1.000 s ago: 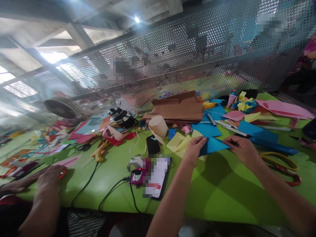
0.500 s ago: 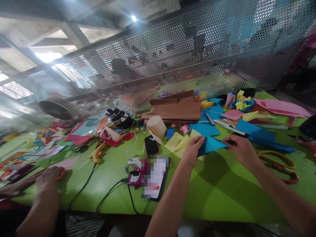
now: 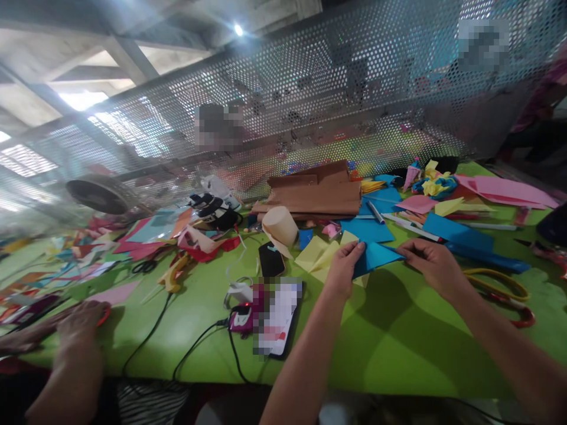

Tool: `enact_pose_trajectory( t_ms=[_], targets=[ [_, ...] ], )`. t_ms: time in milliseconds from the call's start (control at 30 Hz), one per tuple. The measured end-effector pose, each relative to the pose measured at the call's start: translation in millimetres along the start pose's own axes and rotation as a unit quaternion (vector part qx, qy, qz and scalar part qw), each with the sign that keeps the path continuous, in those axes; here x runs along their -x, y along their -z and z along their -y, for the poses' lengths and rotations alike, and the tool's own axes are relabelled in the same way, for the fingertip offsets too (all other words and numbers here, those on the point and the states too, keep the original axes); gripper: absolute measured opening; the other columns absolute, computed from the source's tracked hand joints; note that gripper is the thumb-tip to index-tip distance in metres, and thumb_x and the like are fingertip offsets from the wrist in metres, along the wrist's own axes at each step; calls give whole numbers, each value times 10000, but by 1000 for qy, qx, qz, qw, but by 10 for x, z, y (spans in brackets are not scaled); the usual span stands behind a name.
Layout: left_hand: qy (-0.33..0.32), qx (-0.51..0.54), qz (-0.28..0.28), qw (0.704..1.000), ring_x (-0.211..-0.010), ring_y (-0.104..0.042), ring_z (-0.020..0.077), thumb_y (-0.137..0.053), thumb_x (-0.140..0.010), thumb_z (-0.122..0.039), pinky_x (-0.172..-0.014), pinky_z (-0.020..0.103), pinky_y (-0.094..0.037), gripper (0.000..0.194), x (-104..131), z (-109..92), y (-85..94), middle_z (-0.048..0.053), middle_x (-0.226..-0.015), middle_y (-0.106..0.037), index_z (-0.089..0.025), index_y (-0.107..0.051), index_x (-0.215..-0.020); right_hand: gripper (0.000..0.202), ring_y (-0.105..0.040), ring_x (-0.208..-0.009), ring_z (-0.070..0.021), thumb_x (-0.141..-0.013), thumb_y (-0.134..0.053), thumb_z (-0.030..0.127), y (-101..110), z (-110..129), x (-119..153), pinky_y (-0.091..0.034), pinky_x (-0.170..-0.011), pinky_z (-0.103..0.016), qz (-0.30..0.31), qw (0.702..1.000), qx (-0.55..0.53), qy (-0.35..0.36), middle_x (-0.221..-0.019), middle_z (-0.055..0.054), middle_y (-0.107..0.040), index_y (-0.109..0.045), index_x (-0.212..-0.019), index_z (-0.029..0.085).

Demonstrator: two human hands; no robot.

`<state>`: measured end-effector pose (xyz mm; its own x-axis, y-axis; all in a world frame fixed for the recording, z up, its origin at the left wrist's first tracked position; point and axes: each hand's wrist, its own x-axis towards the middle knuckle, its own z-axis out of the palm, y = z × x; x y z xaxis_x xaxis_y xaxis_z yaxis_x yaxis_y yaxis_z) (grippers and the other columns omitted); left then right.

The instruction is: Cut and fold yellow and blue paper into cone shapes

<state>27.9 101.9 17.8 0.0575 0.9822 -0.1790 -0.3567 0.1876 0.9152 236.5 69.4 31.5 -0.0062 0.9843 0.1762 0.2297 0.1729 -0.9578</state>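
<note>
A folded piece of blue paper (image 3: pixel 376 258) is stretched between my two hands above the green table (image 3: pixel 398 348). Its left end is pinched between the thumb and fingers of my left hand (image 3: pixel 346 268). My right hand (image 3: pixel 425 262) grips the pointed right tip with its fingertips. Yellow paper (image 3: pixel 316 257) lies behind and left of my left hand. More blue sheets (image 3: pixel 458 233) rest behind my right hand, and yellow-handled scissors (image 3: pixel 500 283) lie to its right.
Left of my arms are a phone (image 3: pixel 281 319), a magenta device (image 3: pixel 243 321) with cables and a yellow glue gun (image 3: pixel 175 274). Another person's hand (image 3: pixel 84 319) rests at the far left. Brown paper (image 3: pixel 314 198) and a cream roll (image 3: pixel 280 227) lie behind.
The blue paper has tilted slightly, showing more of its flat face. My right hand has shifted a little left, still at the tip. The other person's hand has moved slightly left.
</note>
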Motion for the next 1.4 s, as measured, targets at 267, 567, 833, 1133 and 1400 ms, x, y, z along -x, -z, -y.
enact_pose_trajectory(
  t_ms=[267, 567, 833, 1133, 1400],
  targets=[
    [-7, -18, 19, 1000, -651, -446, 97, -927, -588, -575, -635, 238, -350, 513, 18, -11, -9, -28, -677, -566, -153, -712, -786, 459, -490, -626, -160, -772, -752, 667, 18, -21, -2, -356, -579, -309, -2, 999, 30, -13, -665, -14, -626, -747, -756, 208],
    [-146, -166, 43, 974, -661, -393, 103, -742, -836, -505, -620, 239, -310, 362, 50, -41, -53, -33, -653, -495, -149, -694, -788, 441, -688, -883, -254, -787, -774, 622, 13, -19, 3, -517, -754, -353, 31, 999, 17, -19, -1000, -68, -781, -787, -1035, 258],
    [-128, -157, 84, 976, -658, -413, 102, -751, -819, -501, -618, 233, -341, 356, 57, -62, -59, -30, -666, -530, -150, -702, -785, 422, -580, -658, -195, -767, -759, 658, 9, -23, -22, -422, -610, -324, 12, 996, 82, -11, -718, -31, -707, -773, -802, 238],
    [-98, -137, 112, 979, -677, -442, 102, -756, -798, -530, -637, 229, -360, 381, 73, -62, -71, -23, -708, -555, -153, -710, -820, 406, -574, -675, -190, -770, -770, 645, 19, -36, -28, -423, -637, -325, 38, 998, 50, -12, -719, -26, -700, -773, -795, 240],
    [-119, -168, 105, 973, -736, -515, 130, -736, -823, -491, -699, 248, -407, 336, 69, -44, -72, -1, -753, -627, -157, -743, -856, 382, -595, -709, -189, -768, -793, 607, -9, -24, -24, -456, -671, -322, 33, 999, 21, 0, -762, -28, -709, -766, -832, 231]
  ],
)
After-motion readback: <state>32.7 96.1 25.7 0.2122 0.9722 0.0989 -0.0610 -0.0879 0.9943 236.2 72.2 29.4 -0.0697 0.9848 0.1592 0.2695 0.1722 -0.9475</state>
